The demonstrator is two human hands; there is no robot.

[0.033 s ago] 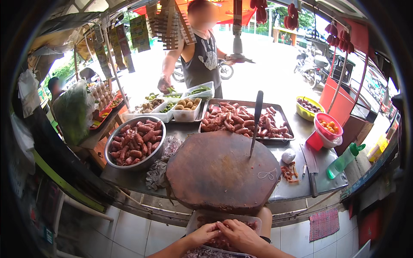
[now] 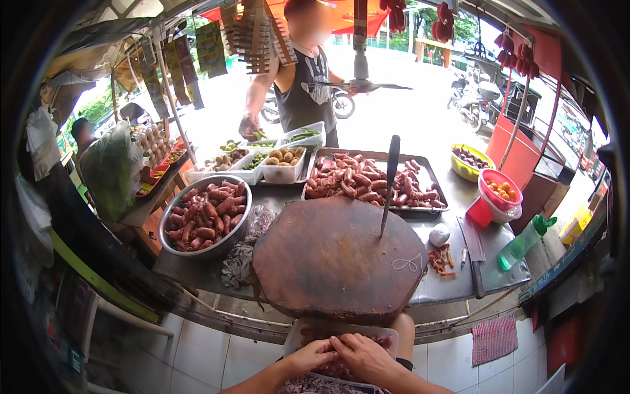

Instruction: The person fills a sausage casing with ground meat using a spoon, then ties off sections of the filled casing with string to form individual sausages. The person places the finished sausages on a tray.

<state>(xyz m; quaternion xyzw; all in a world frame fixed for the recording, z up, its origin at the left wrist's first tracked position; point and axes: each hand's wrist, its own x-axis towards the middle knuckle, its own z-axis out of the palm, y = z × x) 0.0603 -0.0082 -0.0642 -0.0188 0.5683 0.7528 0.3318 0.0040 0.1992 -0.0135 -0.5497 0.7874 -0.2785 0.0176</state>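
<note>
My left hand [image 2: 314, 355] and my right hand [image 2: 359, 354] meet over a clear plastic tub [image 2: 294, 336] at my lap, below the chopping block. Their fingers curl inward and the fingertips touch; whatever lies between them is hidden. Reddish chopped meat [image 2: 379, 341] shows in the tub around my hands. Directly beyond stands the thick wooden chopping block [image 2: 328, 256], with a dark-handled knife [image 2: 391, 177] upright on its far right part. A loop of pale string [image 2: 408, 264] lies on the block's right side.
Sausages fill a steel basin [image 2: 244, 226] on the left and a metal tray [image 2: 438, 192] behind the block. To the right are a cleaver [image 2: 472, 240], a green bottle [image 2: 522, 246] and a pink basket [image 2: 493, 203]. A person [image 2: 305, 85] stands across the table near vegetable tubs [image 2: 279, 172].
The fan blades above the table have turned. My hands stay in the same place over the tub.
</note>
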